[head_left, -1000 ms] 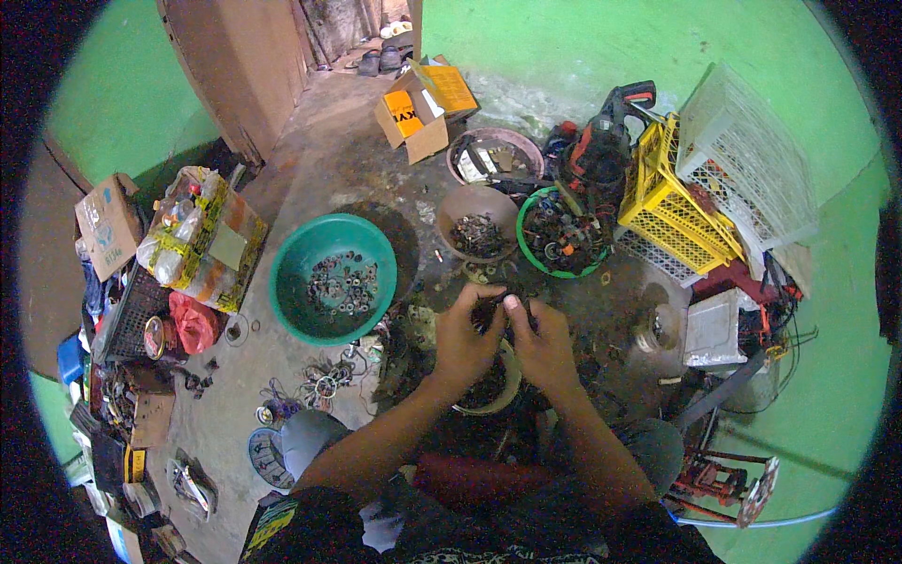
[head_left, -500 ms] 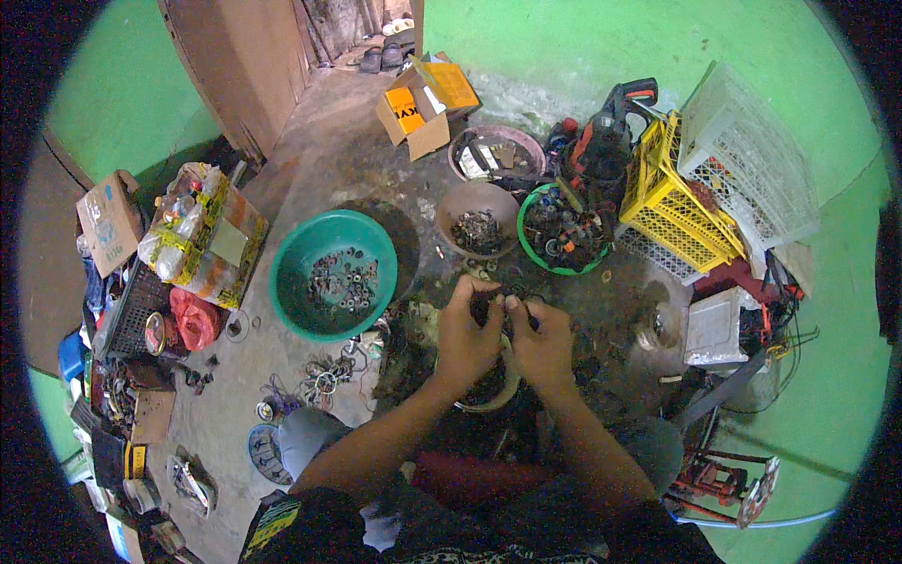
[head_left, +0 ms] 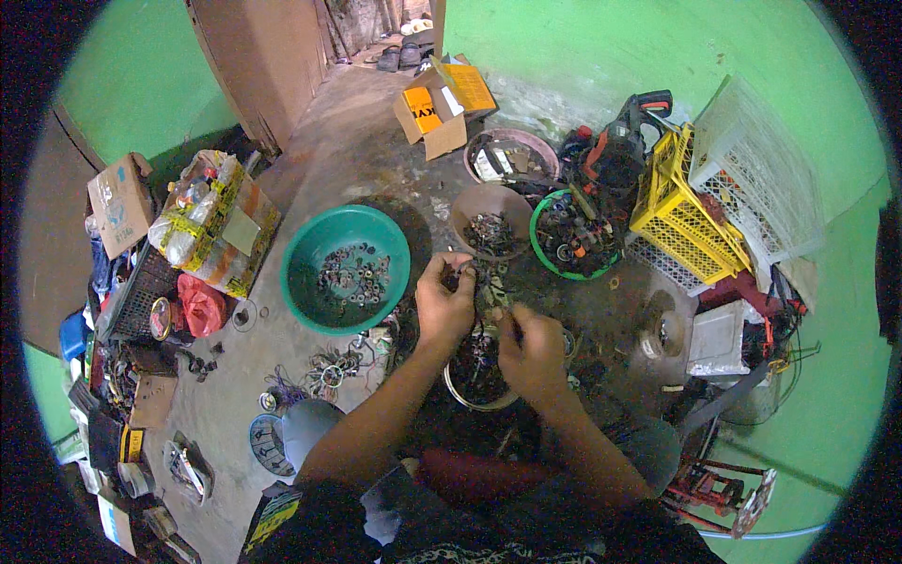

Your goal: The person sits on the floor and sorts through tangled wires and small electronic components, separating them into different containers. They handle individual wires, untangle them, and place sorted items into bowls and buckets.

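Note:
My left hand [head_left: 445,303] is closed in a pinch, fingers curled round something small and dark that I cannot make out. Lower and to its right, my right hand [head_left: 533,350] is also closed, thumb and finger pressed together. Whatever it holds is hidden by the fingers. Directly below both hands stands a round container with a pale rim [head_left: 481,407], between my knees. Dark tangled small parts [head_left: 476,362] lie inside it, partly covered by my hands. Left of my left hand sits a teal basin [head_left: 290,299] holding many small ring-shaped metal parts [head_left: 355,282].
Beyond my hands are a brown bowl [head_left: 460,209] of small parts, a green-rimmed basin [head_left: 542,252] of dark parts and a pink basin [head_left: 540,150]. Yellow crates [head_left: 691,211] stand right. An open carton [head_left: 446,139] lies far; wires [head_left: 329,371] and a taped box [head_left: 235,240] are left.
My hands have moved apart: the left up and leftward, the right slightly lower. More of the container below now shows between them. The whole view has shifted slightly.

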### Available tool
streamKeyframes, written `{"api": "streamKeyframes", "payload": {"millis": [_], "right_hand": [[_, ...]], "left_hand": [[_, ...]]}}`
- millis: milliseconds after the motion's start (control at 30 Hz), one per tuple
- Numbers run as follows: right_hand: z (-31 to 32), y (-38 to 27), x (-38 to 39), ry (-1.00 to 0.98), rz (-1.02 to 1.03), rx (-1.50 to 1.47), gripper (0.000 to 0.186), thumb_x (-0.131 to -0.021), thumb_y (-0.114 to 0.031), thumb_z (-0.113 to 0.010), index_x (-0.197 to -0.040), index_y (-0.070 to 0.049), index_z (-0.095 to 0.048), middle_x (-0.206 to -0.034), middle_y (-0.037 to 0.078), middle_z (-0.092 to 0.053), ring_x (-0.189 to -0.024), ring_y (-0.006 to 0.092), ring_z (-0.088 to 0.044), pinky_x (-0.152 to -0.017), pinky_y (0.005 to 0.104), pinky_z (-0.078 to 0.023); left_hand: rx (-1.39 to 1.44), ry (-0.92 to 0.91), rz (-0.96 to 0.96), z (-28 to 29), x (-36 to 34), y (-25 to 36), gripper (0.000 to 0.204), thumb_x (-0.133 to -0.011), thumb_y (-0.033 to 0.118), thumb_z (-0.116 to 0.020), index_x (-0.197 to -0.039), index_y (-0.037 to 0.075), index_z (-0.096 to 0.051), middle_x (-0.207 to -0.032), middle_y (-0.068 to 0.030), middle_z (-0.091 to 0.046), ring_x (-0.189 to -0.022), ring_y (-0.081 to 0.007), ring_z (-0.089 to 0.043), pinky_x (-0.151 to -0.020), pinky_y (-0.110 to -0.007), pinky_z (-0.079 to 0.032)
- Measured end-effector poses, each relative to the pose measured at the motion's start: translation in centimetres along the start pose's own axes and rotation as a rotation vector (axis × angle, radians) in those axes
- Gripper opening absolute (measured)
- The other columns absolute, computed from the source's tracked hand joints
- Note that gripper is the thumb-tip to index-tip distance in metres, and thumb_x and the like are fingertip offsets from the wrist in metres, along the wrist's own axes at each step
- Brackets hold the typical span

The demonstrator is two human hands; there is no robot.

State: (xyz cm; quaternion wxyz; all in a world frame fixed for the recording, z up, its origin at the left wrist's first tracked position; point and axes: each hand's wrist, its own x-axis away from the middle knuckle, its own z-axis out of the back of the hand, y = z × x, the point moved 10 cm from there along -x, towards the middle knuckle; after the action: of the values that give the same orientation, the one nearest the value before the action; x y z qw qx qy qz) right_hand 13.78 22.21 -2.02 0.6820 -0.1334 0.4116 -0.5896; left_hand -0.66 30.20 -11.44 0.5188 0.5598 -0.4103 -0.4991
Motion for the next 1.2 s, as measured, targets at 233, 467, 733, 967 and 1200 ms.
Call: {"api": "streamKeyframes", "payload": {"millis": [233,467,733,967,1200], "right_hand": [[1.2,0.0,-0.5,-0.166,-0.1,0.046,0.032,-0.097,-0.026,-0.057,-0.076,-0.001,-0.057,-0.067,0.021,-0.059,-0.064,0.0425,-0.06,-0.061,0.0502,-0.045],[0.2,-0.1,1.6,-0.179,-0.069,-0.17,0.021,-0.093,-0.015,-0.063,-0.081,0.002,-0.06,-0.061,0.018,-0.055,-0.051,0.0259,-0.052,-0.052,0.0378,-0.041],[-0.9,0.6,3.0,-0.471,-0.351,-0.387,0.029,-0.099,-0.023,-0.054,-0.105,0.003,-0.066,-0.094,0.023,-0.068,-0.085,0.0364,-0.068,-0.08,0.0431,-0.051],[2.3,3.6,1.7,-0.242,-0.417,-0.323,0.031,-0.101,-0.028,-0.052,-0.095,0.0,-0.064,-0.081,0.013,-0.064,-0.076,0.024,-0.063,-0.071,0.0368,-0.047],[4.5,10.3,1.1,0.191,-0.595,-0.441,0.033,-0.1,-0.034,-0.055,-0.111,-0.004,-0.06,-0.098,0.007,-0.062,-0.087,0.0177,-0.058,-0.079,0.0324,-0.046]], "left_hand": [[0.179,-0.014,-0.078,-0.4,0.4,3.6,0.02,-0.091,0.0,-0.061,-0.111,0.003,-0.059,-0.098,-0.0089,-0.063,-0.095,-0.0167,-0.06,-0.088,-0.031,-0.047],[0.038,-0.027,-0.201,-0.7,0.9,5.5,0.019,-0.09,-0.001,-0.061,-0.109,0.002,-0.058,-0.099,-0.0088,-0.063,-0.095,-0.0172,-0.059,-0.091,-0.032,-0.046],[0.15,-0.086,-0.056,-1.8,0.5,2.7,0.019,-0.09,-0.006,-0.06,-0.107,0.003,-0.058,-0.097,-0.0061,-0.063,-0.095,-0.0145,-0.058,-0.09,-0.029,-0.045],[0.477,-0.415,0.3,-5.1,1.5,-0.3,0.026,-0.093,-0.004,-0.058,-0.116,0.007,-0.058,-0.101,-0.0038,-0.064,-0.095,-0.0128,-0.06,-0.08,-0.028,-0.05],[0.711,-0.578,0.551,-6.6,4.2,1.3,0.023,-0.096,0.001,-0.05,-0.117,0.007,-0.056,-0.111,-0.0037,-0.06,-0.085,-0.0152,-0.061,-0.067,-0.029,-0.052]]}}
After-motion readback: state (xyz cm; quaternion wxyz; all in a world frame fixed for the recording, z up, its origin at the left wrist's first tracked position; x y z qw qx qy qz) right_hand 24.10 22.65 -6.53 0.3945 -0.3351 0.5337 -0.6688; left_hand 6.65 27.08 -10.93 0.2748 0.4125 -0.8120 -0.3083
